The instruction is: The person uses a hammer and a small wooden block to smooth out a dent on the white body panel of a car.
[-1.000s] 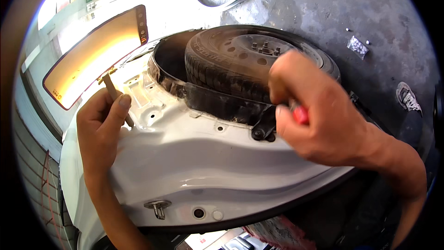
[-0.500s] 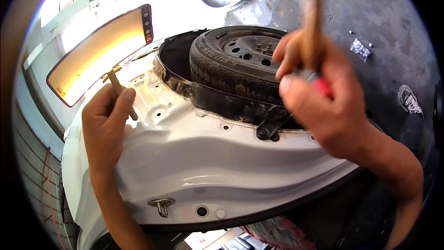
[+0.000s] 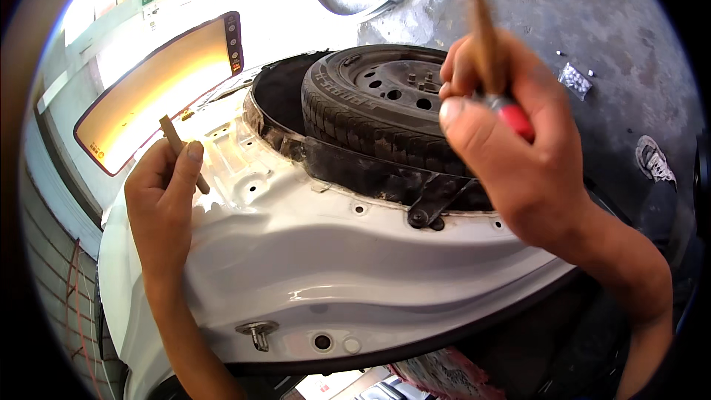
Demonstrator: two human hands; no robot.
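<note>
My left hand (image 3: pixel 157 211) pinches a short, flat, grey-brown bar (image 3: pixel 172 135) between thumb and fingers, above the white car body panel (image 3: pixel 348 259). The bar's lower end points down at the holed metal near a rubber bung hole; contact cannot be told. Raised on the right, my right hand (image 3: pixel 526 170) is wrapped round a tool with a wooden shaft (image 3: pixel 485 48) and a red grip end (image 3: pixel 513 117). Motion blurs its upper end, so its head cannot be made out. Behind the hands, a spare wheel (image 3: pixel 348 115) lies in a black well.
A glowing curved light panel (image 3: pixel 159 89) stands at the far left. A metal striker loop (image 3: pixel 259 335) juts from the panel's near edge. A bracket (image 3: pixel 433 204) is bolted beside the wheel well. On the grey floor are a small bag of white pieces (image 3: pixel 575 80) and a shoe (image 3: pixel 653 159).
The wooden shaft has tipped left, its upper end blurred. My right hand shifts slightly left. My left hand and the bar move a little left and down, still held.
</note>
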